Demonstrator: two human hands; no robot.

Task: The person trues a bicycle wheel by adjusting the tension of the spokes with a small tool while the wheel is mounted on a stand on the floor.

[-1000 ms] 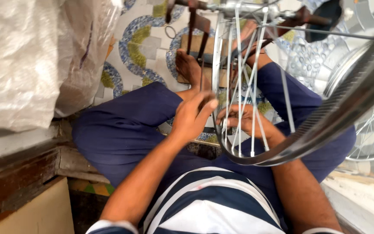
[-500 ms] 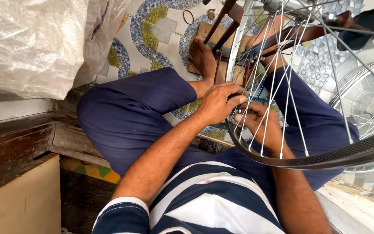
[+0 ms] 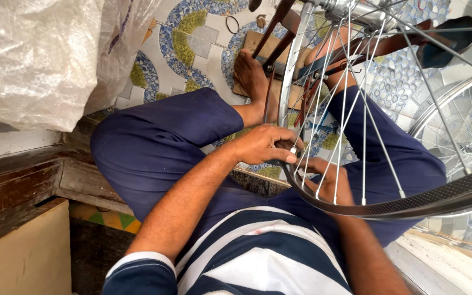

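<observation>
A bicycle wheel stands in front of me, with a dark rim (image 3: 411,203), thin silver spokes (image 3: 345,109) and a metal hub (image 3: 350,10) at the top. My left hand (image 3: 263,146) pinches the rim's near left edge where the spokes meet it; something small and dark may be between the fingers. My right hand (image 3: 330,179) lies behind the spokes, with its fingers curled on the bottom of the rim. I sit with my knees apart in dark blue trousers (image 3: 159,147) and a striped shirt.
A brown wooden stand (image 3: 279,22) holds the wheel over a mosaic tile floor (image 3: 192,33). A second wheel (image 3: 454,125) leans at the right. A big plastic-wrapped bundle (image 3: 34,54) and a worn wooden ledge (image 3: 17,186) are at my left. My bare foot (image 3: 249,74) rests by the stand.
The view has dropped and come closer. My left hand has slid along the rim to its near left edge. My right hand stays on the rim's bottom.
</observation>
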